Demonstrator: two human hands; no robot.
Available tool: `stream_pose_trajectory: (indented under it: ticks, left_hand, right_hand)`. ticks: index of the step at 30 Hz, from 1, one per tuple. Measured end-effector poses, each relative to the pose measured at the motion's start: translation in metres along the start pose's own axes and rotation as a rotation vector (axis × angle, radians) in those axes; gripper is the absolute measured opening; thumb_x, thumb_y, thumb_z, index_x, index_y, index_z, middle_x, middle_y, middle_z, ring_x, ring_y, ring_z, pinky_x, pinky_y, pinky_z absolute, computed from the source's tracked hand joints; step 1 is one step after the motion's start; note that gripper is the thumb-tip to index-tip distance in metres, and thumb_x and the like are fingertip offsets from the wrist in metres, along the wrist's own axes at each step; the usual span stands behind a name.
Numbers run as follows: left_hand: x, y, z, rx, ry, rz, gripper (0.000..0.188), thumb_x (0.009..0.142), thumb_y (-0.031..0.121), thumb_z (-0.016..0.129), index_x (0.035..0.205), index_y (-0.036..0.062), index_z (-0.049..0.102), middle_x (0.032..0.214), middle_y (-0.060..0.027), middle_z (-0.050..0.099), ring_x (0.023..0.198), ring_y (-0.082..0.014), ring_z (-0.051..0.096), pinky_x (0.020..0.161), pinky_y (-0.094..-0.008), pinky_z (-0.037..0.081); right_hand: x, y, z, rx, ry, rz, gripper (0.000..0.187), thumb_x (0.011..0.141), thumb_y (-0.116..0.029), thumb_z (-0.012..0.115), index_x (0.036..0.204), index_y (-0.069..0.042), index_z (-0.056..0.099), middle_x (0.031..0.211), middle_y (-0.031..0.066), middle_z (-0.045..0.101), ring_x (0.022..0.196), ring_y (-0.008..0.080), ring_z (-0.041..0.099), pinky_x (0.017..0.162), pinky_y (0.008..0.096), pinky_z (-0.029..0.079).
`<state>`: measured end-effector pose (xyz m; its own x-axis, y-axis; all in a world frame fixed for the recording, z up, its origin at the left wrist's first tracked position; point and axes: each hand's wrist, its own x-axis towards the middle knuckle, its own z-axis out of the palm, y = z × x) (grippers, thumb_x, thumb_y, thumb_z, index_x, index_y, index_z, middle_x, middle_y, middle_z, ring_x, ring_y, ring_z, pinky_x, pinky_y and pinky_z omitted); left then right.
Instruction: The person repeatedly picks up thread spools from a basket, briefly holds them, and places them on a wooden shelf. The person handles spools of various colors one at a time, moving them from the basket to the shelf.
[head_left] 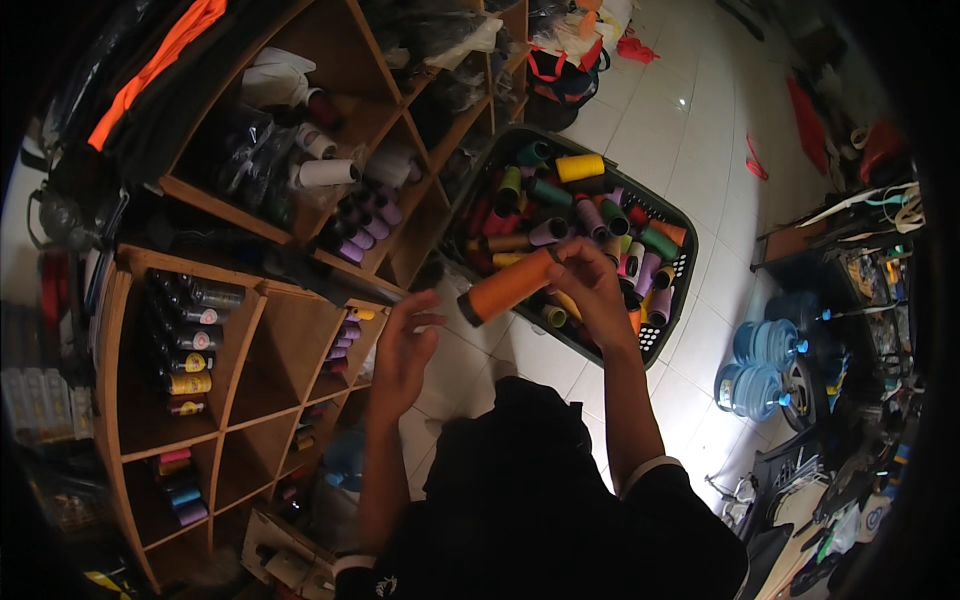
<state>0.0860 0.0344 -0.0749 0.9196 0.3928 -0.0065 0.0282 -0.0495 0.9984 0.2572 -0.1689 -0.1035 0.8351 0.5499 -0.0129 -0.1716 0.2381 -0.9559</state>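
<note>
An orange thread spool [510,287] is held at its right end by my right hand [590,285], over the near edge of a dark green plastic basket [672,205]. My left hand [405,345] is just left of the spool, its fingers apart and nothing in them; a small gap shows between it and the spool's dark end. Thread spools in many colours fill the basket, among them a yellow spool [580,167] at the far side and a green spool [659,242] to the right.
A wooden cubby shelf [225,440] at left holds dark and yellow spools [190,350]. Another wooden shelf [395,75] behind it has purple spools [365,225] and a white spool [328,173]. Blue water bottles [752,390] stand at right on the tiled floor [700,130].
</note>
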Motion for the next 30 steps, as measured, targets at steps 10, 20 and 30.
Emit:
stream_pose_trajectory:
  ticks: [10,20,30]
  left_hand:
    - [0.002,0.01,0.011,-0.384,-0.15,-0.194,0.04,0.088,0.012,0.066,0.124,-0.0011,0.054,0.111,-0.0072,0.062,0.096,-0.0123,0.06,0.08,-0.0262,0.049]
    - [-0.006,0.039,0.02,-0.196,0.194,0.157,0.046,0.086,0.005,0.067,0.126,-0.0026,0.047,0.114,-0.0119,0.06,0.109,-0.0181,0.057,0.091,-0.0319,0.046]
    - [-0.007,0.036,0.018,-0.23,0.15,0.1,0.043,0.089,0.013,0.065,0.125,-0.0024,0.049,0.109,-0.0088,0.058,0.1,-0.0157,0.058,0.086,-0.0299,0.048]
  right_hand:
    - [-0.009,-0.041,0.067,0.058,-0.009,-0.159,0.028,0.086,-0.007,0.069,0.112,-0.004,0.057,0.105,0.0062,0.06,0.089,0.0109,0.06,0.078,0.0251,0.049]
    - [-0.051,-0.018,0.103,-0.318,-0.015,-0.154,0.014,0.082,-0.006,0.072,0.094,-0.001,0.068,0.097,0.0057,0.056,0.087,0.0127,0.057,0.078,0.0253,0.047]
    - [-0.043,-0.028,0.073,0.227,-0.316,0.143,0.007,0.093,-0.013,0.054,0.094,-0.006,0.051,0.09,0.0005,0.05,0.081,0.009,0.049,0.075,0.0246,0.041]
